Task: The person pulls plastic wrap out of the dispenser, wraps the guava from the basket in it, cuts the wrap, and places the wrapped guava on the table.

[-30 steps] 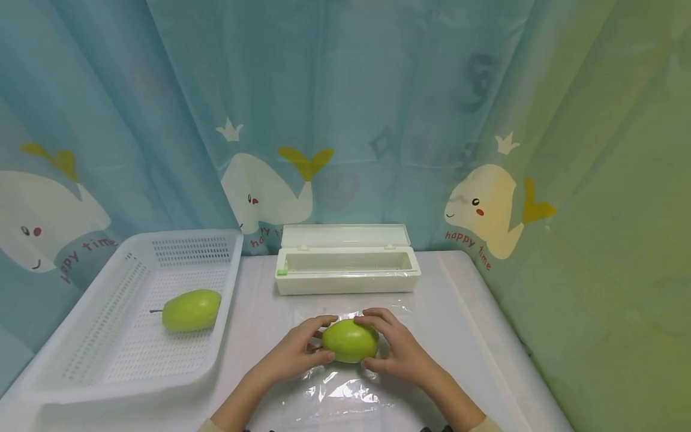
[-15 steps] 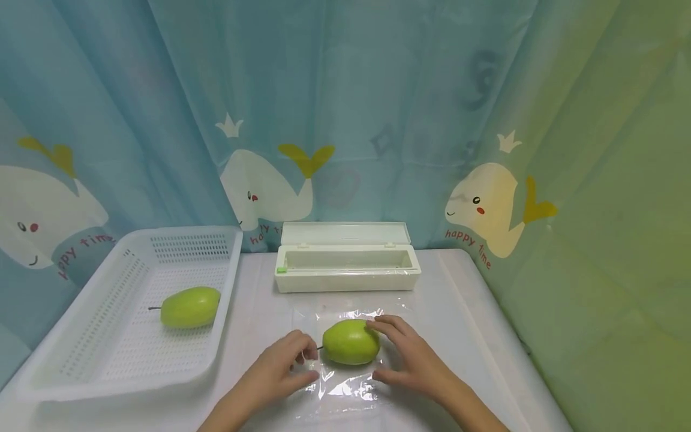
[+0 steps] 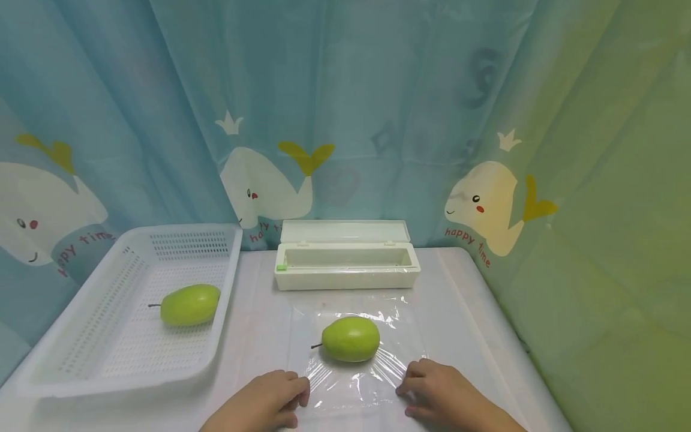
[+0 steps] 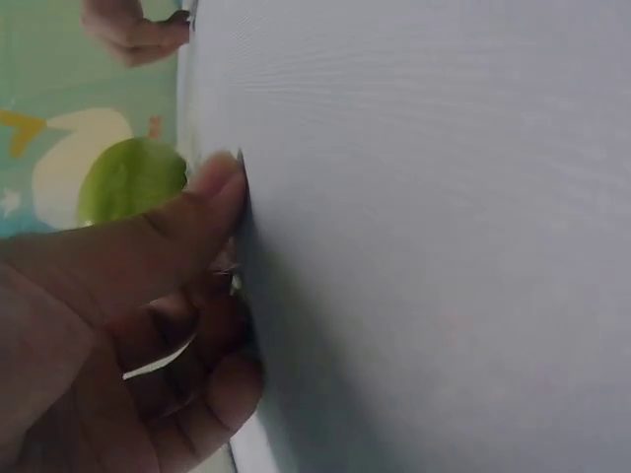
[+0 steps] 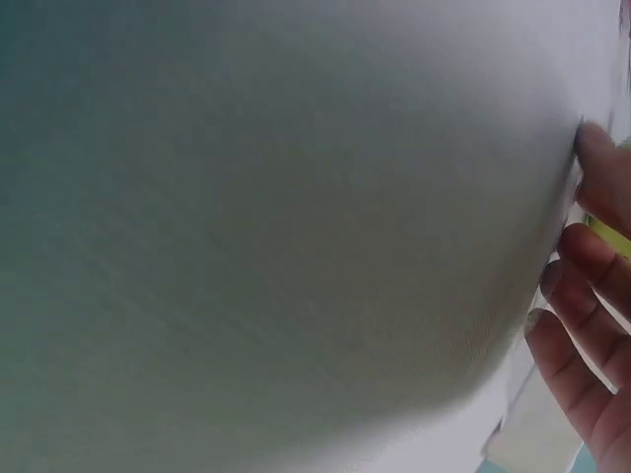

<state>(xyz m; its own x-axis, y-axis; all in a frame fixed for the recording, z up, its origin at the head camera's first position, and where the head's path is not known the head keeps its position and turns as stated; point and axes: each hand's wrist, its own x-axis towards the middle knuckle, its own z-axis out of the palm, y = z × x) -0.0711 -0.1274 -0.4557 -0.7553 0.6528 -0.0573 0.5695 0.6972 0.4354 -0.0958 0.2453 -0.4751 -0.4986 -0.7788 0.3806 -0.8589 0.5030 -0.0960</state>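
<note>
A green pear-shaped fruit [image 3: 351, 339] with a thin dark stem lies on its side on a sheet of clear plastic wrap [image 3: 356, 396]. My left hand [image 3: 270, 396] is at the sheet's near left corner, my right hand [image 3: 445, 393] at its near right. Fine creases run across the film from the fruit toward both hands. In the left wrist view the thumb [image 4: 219, 182] and bent fingers stand apart, tips down at the surface. The right wrist view has the right fingertips [image 5: 552, 340] spread at the surface, thumb separate. Neither hand touches the fruit.
Behind the fruit stands a white wrap dispenser box [image 3: 345, 280], its lid raised and a green slider at its left end. A white perforated basket [image 3: 124, 384] on the left holds a second green fruit [image 3: 190, 305]. A whale-print curtain [image 3: 367, 120] encloses the table.
Both hands have let go of the fruit, drawn apart and come nearer the body, down to the sheet's near corners. The fruit stays on the film, which now shows creases toward the hands.
</note>
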